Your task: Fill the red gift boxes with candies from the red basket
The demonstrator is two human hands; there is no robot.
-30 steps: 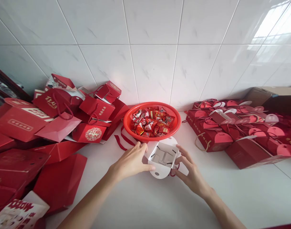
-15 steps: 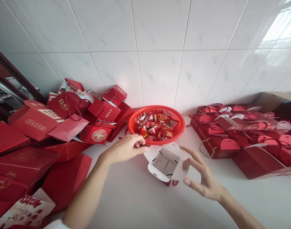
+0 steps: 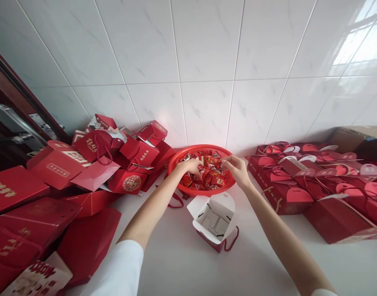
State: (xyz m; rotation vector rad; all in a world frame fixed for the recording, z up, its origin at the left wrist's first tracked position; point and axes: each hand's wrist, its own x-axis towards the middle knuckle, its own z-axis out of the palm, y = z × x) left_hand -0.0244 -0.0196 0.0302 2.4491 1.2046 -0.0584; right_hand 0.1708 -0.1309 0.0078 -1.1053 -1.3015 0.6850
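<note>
A red plastic basket holds many small wrapped candies, mostly red. My left hand reaches over its near rim, with curled fingers down among the candies; the fingertips are partly hidden. At the basket's right side my right hand has its thumb and fingers pinched together over the candies; whatever is between them is too small to make out. Just in front of the basket stands a gift box, white inside and red outside, its flaps spread open and its inside bare. A red cord handle hangs at its right side.
Red gift boxes lie piled on the left of the white tabletop. Rows of red boxes with cord handles stand on the right, near a brown cardboard box. A tiled wall rises behind; a metal door handle is far left.
Both hands have moved forward to the basket, the left into the candies and the right off the white box's flap. The box now stands alone, and the view has tilted slightly upward.
</note>
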